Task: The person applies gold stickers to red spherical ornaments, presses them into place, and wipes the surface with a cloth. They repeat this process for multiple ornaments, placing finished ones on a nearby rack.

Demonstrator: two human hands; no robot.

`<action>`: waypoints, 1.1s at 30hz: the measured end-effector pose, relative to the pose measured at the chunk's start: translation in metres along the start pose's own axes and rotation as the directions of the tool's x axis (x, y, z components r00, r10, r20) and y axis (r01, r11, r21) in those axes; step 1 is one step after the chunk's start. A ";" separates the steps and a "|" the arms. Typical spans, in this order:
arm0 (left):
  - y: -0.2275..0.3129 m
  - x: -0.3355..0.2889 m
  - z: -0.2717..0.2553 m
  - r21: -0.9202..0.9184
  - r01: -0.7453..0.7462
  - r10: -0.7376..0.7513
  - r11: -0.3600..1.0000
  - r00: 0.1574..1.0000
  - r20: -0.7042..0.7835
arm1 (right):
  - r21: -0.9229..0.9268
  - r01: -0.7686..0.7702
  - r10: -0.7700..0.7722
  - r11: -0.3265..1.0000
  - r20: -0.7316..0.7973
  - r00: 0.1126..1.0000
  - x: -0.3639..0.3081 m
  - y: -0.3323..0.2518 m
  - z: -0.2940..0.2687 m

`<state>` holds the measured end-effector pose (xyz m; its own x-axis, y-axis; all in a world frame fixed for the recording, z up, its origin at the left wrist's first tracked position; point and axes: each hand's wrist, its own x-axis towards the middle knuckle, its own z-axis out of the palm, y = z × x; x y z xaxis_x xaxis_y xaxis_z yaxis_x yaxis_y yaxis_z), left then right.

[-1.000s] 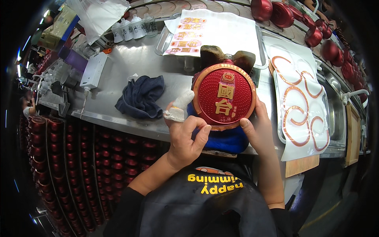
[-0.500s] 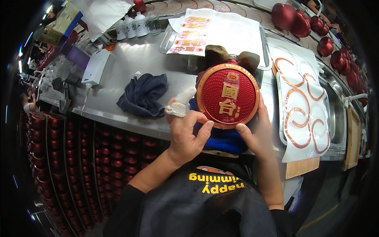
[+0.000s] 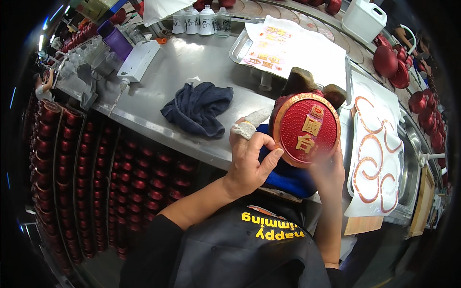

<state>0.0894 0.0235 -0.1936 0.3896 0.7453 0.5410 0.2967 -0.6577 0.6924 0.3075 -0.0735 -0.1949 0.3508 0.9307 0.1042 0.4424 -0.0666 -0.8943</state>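
Racks packed with dark red vessels [image 3: 69, 158] fill the lower left, below the edge of the steel bench [image 3: 158, 108]. On the bench lie a purple container [image 3: 115, 42] and, just beside it, a white box [image 3: 139, 61] with a cable running from its lower end. Farther right a crumpled dark blue cloth [image 3: 199, 109] lies on the metal, and a row of small bottles [image 3: 206, 20] stands behind it near the back. The left hand [image 3: 250, 161] comes next, partly curled, with white coverings on some of its fingers; its thumb and forefinger nearly meet at the lower left rim of a round red bottle [image 3: 300, 127], but whether they pinch that rim or only touch it I cannot tell. The bottle, with raised gold characters and an orange band [image 3: 280, 152] around its face, sits in front of two dark pads [image 3: 297, 80] and above a blue cushion [image 3: 288, 182]. Behind it is a metal tray [image 3: 240, 50] bearing a white sheet with gold and pink labels. The right hand [image 3: 331, 175], blurred, is bent around the bottle's lower right side and holds it. Rightmost come a white jug [image 3: 363, 21] at the back, orange curved strips [image 3: 367, 161] on white sheeting, a steel sink [image 3: 410, 149] and a wooden frame [image 3: 422, 201]
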 end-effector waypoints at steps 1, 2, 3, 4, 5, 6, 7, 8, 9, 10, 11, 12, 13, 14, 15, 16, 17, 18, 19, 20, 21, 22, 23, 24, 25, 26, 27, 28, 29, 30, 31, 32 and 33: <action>0.000 0.000 0.000 -0.004 0.002 -0.002 1.000 1.000 0.000 | 0.004 -0.019 0.019 1.000 0.001 1.000 0.000 0.000 0.000; 0.000 0.000 0.001 -0.008 0.004 -0.004 1.000 1.000 0.000 | 0.006 -0.012 0.012 1.000 0.008 1.000 0.000 0.000 0.000; -0.001 0.000 0.001 -0.007 0.012 -0.012 1.000 1.000 0.002 | 0.005 -0.012 0.012 1.000 0.007 1.000 0.000 0.001 0.000; -0.001 -0.001 0.001 -0.002 0.027 -0.027 1.000 1.000 0.006 | 0.011 -0.017 0.017 1.000 0.004 1.000 0.000 0.001 -0.001; -0.002 -0.002 0.002 -0.032 0.040 -0.040 0.999 0.999 0.001 | -0.011 -0.014 0.014 1.000 0.006 1.000 -0.001 0.002 -0.001; -0.003 -0.002 0.002 -0.057 0.062 -0.062 0.996 0.998 -0.003 | -0.026 -0.015 0.015 1.000 0.006 1.000 0.000 0.002 -0.001; -0.004 -0.003 0.003 -0.072 0.089 -0.089 0.993 0.996 -0.001 | -0.040 -0.017 0.017 0.999 0.001 1.000 -0.001 0.002 -0.002; -0.006 -0.004 0.004 -0.102 0.102 -0.101 0.990 0.995 0.009 | -0.031 -0.018 0.018 0.999 0.007 1.000 0.000 0.002 -0.002; -0.008 -0.005 0.004 -0.122 0.121 -0.119 0.985 0.993 0.025 | -0.020 -0.020 0.020 1.000 0.008 1.000 0.000 0.002 -0.001; -0.010 -0.006 0.006 -0.148 0.144 -0.141 0.978 0.990 0.028 | 0.011 -0.038 0.038 0.999 0.003 0.999 -0.001 0.001 -0.001; -0.012 -0.007 0.007 -0.178 0.153 -0.151 0.972 0.988 0.025 | 0.005 -0.016 0.016 1.000 -0.012 1.000 -0.001 0.001 0.000; -0.013 -0.009 0.009 -0.218 0.166 -0.168 0.962 0.986 0.014 | 0.016 -0.014 0.015 1.000 -0.035 0.999 -0.001 0.000 0.002; -0.013 -0.010 0.012 -0.257 0.175 -0.177 0.950 0.984 0.015 | 0.018 -0.023 0.024 1.000 -0.068 0.997 -0.002 -0.001 0.003; -0.013 -0.012 0.012 -0.218 0.172 -0.167 0.961 0.985 0.043 | -0.002 -0.010 0.010 1.000 -0.062 0.998 -0.002 -0.001 0.005; -0.014 -0.014 0.013 -0.177 0.160 -0.148 0.971 0.986 0.079 | -0.031 -0.003 0.001 1.000 -0.062 0.998 -0.002 -0.002 0.006; -0.013 -0.014 0.014 -0.135 0.145 -0.129 0.980 0.985 0.114 | -0.004 0.041 -0.041 0.999 -0.081 0.996 -0.002 -0.002 0.008; -0.013 -0.014 0.015 -0.110 0.127 -0.113 0.986 0.985 0.128 | -0.014 0.044 -0.045 0.999 -0.080 0.996 -0.002 -0.002 0.009; -0.013 -0.014 0.016 -0.081 0.110 -0.098 0.991 0.985 0.141 | -0.021 0.051 -0.053 0.998 -0.088 0.995 -0.002 -0.002 0.010; -0.012 -0.013 0.017 -0.043 0.095 -0.088 0.995 0.985 0.146 | -0.034 0.029 -0.032 0.999 -0.086 0.996 -0.002 -0.003 0.010; -0.011 -0.011 0.018 -0.030 0.081 -0.077 0.996 0.988 0.132 | -0.043 0.033 -0.036 0.999 -0.090 0.995 -0.002 -0.002 0.011; -0.011 -0.010 0.019 -0.009 0.071 -0.069 0.997 0.991 0.111 | -0.051 0.037 -0.042 0.998 -0.094 0.995 -0.001 -0.002 0.011; -0.010 -0.008 0.020 0.017 0.060 -0.061 0.998 0.993 0.097 | -0.060 0.042 -0.047 0.997 -0.096 0.994 -0.001 -0.002 0.011; -0.009 -0.007 0.020 0.022 0.061 -0.063 0.998 0.994 0.093 | -0.060 0.047 -0.052 0.997 -0.092 0.994 -0.001 -0.001 0.011; -0.007 -0.006 0.020 0.031 0.063 -0.065 0.998 0.993 0.095 | -0.060 0.052 -0.057 0.997 -0.088 0.994 0.000 -0.001 0.011; -0.006 -0.006 0.020 0.041 0.064 -0.068 0.997 0.993 0.096 | -0.047 0.052 -0.056 0.998 -0.084 0.995 0.000 0.000 0.010; -0.005 -0.006 0.019 0.048 0.062 -0.067 0.997 0.993 0.100 | -0.036 0.057 -0.059 0.998 -0.081 0.995 0.000 0.001 0.010; -0.003 -0.006 0.019 0.057 0.061 -0.066 0.997 0.992 0.103 | -0.011 0.055 -0.056 0.998 -0.079 0.995 -0.001 0.002 0.009; -0.003 -0.006 0.019 0.063 0.064 -0.070 0.996 0.993 0.100 | 0.010 0.057 -0.057 0.998 -0.071 0.996 -0.001 0.003 0.008; -0.003 -0.007 0.019 0.080 0.055 -0.063 0.995 0.992 0.109 | 0.015 0.042 -0.041 0.999 -0.069 0.997 -0.001 0.004 0.007; -0.003 -0.007 0.020 0.097 0.050 -0.061 0.994 0.992 0.110 | 0.018 0.031 -0.030 0.999 -0.060 0.998 -0.001 0.005 0.005; -0.004 -0.008 0.019 0.117 0.045 -0.058 0.992 0.992 0.108 | 0.039 0.029 -0.027 0.999 -0.050 0.998 -0.001 0.005 0.004; -0.005 -0.008 0.018 0.050 0.062 -0.068 0.997 0.989 0.128 | 0.021 0.017 -0.016 1.000 -0.043 0.999 -0.001 0.005 0.003; -0.008 -0.009 0.017 -0.017 0.081 -0.077 0.997 0.986 0.146 | 0.019 0.012 -0.011 1.000 -0.034 0.999 -0.001 0.006 0.003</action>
<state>0.0986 0.0200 -0.2118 0.4883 0.7701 0.4106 0.3126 -0.5936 0.7416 0.3073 -0.0740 -0.2012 0.3737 0.9185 0.1288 0.4304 -0.0487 -0.9013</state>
